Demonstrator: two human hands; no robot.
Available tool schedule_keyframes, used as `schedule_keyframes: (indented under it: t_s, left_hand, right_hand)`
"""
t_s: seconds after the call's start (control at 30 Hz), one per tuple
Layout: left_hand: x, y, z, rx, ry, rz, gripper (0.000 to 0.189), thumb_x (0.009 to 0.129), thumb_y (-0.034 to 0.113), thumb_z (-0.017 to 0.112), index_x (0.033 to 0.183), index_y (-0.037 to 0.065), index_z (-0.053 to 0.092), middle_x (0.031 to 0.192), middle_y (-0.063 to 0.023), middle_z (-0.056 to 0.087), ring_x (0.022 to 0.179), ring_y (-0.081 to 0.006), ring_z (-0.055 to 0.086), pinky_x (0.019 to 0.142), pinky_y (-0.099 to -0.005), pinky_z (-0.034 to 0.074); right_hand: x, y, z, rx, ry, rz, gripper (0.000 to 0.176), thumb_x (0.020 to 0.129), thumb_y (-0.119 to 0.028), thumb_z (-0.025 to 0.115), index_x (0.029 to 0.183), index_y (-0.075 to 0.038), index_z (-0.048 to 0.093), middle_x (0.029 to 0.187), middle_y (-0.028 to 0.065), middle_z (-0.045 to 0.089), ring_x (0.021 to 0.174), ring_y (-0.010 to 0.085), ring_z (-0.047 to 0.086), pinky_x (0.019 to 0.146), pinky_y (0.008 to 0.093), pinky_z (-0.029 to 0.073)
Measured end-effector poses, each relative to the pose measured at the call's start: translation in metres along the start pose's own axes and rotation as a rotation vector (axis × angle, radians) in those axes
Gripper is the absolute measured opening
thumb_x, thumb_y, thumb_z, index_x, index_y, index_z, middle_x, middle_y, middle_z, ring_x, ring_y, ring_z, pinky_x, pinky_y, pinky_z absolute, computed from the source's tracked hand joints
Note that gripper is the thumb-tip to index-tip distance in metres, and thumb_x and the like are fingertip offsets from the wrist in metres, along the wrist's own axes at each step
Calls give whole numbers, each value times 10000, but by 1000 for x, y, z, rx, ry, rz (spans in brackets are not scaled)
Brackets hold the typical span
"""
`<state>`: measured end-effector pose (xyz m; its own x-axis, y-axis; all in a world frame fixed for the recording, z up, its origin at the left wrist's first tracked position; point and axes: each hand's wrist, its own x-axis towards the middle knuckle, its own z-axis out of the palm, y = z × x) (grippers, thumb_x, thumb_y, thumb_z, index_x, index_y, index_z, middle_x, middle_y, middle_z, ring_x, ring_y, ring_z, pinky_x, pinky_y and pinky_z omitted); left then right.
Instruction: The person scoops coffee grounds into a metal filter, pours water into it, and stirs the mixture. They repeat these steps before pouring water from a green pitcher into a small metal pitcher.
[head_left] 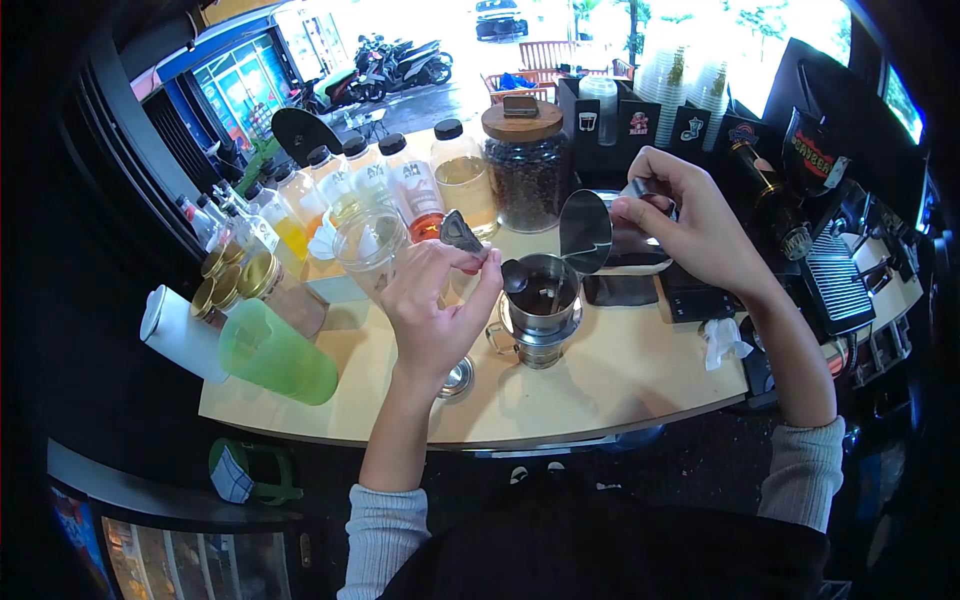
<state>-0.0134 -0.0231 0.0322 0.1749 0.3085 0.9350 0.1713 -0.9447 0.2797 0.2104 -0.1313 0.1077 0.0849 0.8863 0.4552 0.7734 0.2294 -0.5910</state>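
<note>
My right hand point(685, 215) grips the handle of a metal pitcher point(587, 235), tipped to the left. A thin stream runs from its spout into a metal coffee dripper point(552, 322), where dark liquid shows. The dripper sits on top of a glass mug point(503, 342), largely hidden beneath it. Between thumb and fingers, my left hand point(432, 300) pinches a spoon point(515, 276); its dark bowl is over the dripper's left rim and its wide handle end sticks up above my fingers. A round metal lid point(458, 379) lies on the table beside my left wrist.
Bottles point(410, 185), a coffee bean jar point(525, 165) and a clear plastic cup point(370, 240) stand behind my left hand. A green pitcher point(278, 352) is at the left. To the right are a black scale point(695, 303), a crumpled tissue point(724, 343) and an espresso machine point(835, 280).
</note>
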Motion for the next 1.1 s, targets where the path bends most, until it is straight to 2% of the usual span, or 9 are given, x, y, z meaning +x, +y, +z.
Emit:
schedule_keyframes:
  t_s: [0.07,0.13,0.27,0.33,0.53,0.87,1.1]
  left_hand:
    - [0,1,-1,2,-1,3,129,714,31,750,699,41,622,661,-45,635,622,-184,603,613,-304,451]
    - [-1,2,-2,12,-11,-1,132,709,24,749,698,42,619,657,-44,633,621,-186,602,615,-307,450]
    - [-2,3,-2,3,-6,4,135,703,22,751,699,44,617,650,-43,628,618,-191,598,613,-307,447]
    - [-3,3,-2,17,-7,13,140,698,21,753,699,46,616,652,-43,626,616,-195,595,612,-310,446]
    - [-2,3,-1,8,-6,31,145,694,17,754,702,47,613,655,-44,621,612,-199,594,604,-309,445]
    - [-3,5,0,20,-12,17,152,695,8,751,691,40,602,650,-51,617,599,-197,588,586,-306,447]
    - [-3,4,0,5,-22,4,146,702,18,750,701,40,605,653,-48,619,607,-194,595,591,-307,451]
  right_hand:
    - [-2,-2,1,15,2,-14,252,870,-129,661,789,3,462,624,-4,397,669,41,540,578,236,447]
    - [-3,-5,4,107,0,7,259,861,-129,670,776,-45,440,660,-51,323,619,29,303,535,211,315]
    - [-1,-10,12,175,-22,35,259,874,-122,661,784,-42,432,663,-58,321,626,10,336,536,187,363]
    - [2,-8,16,154,-6,19,275,865,-142,673,782,5,455,602,4,422,642,47,511,561,240,427]
    - [10,0,25,86,37,-42,262,850,-143,684,797,9,476,567,33,445,551,91,391,503,287,355]
    - [11,4,20,20,78,-71,270,844,-127,687,789,4,457,552,37,439,536,93,428,500,287,361]
    - [1,-2,11,25,66,1,260,847,-108,677,795,4,448,562,20,422,548,62,412,501,270,364]
